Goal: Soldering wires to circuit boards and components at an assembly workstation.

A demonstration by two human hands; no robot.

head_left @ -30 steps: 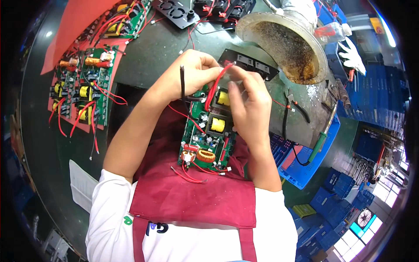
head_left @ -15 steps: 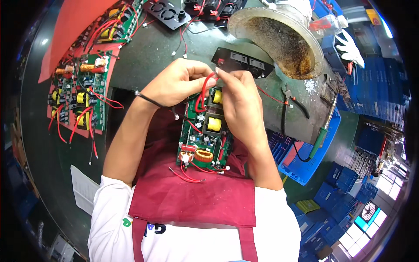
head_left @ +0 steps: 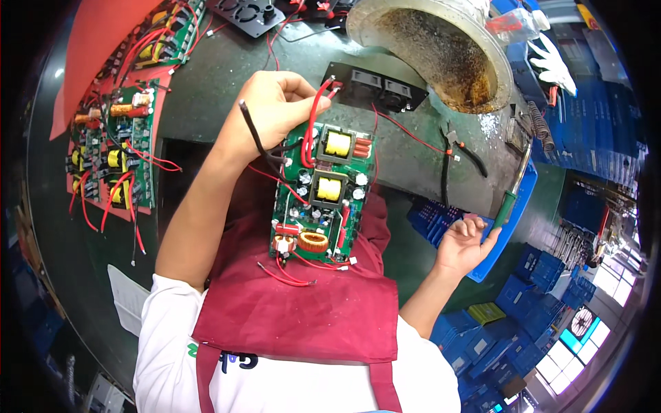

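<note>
At the far left, a red mat (head_left: 96, 48) is seen on the dark green surface (head_left: 227, 89), and several green circuit boards (head_left: 113, 162) with yellow coils and loose red wires are laid out on it in a row. Further right, the left hand (head_left: 272, 110) is raised above the surface, its grip closed on the top left corner of a green circuit board (head_left: 320, 196); a red wire (head_left: 313, 117) looping up from the board is pinched between thumb and fingers, and a black wire (head_left: 251, 131) is seen curving out behind the wrist. The board is held tilted over a dark red apron (head_left: 303, 310), with two yellow transformers in its middle, a copper coil near its lower edge and thin red leads hanging from the bottom. Just beyond the board's top edge, a black fan plate (head_left: 375, 86) is lying flat on the surface. Behind it, a large round metal pot (head_left: 441, 55) with a brown, crusted inside is standing. To the right, black-handled pliers (head_left: 451, 155) are resting near the surface's edge. The right hand (head_left: 465, 241) is held apart from the board, its grip open with fingers loosely spread, just below the green handle of a soldering iron (head_left: 509, 196) propped at a blue crate (head_left: 513, 220); it cannot be told whether the fingertips touch the handle
</note>
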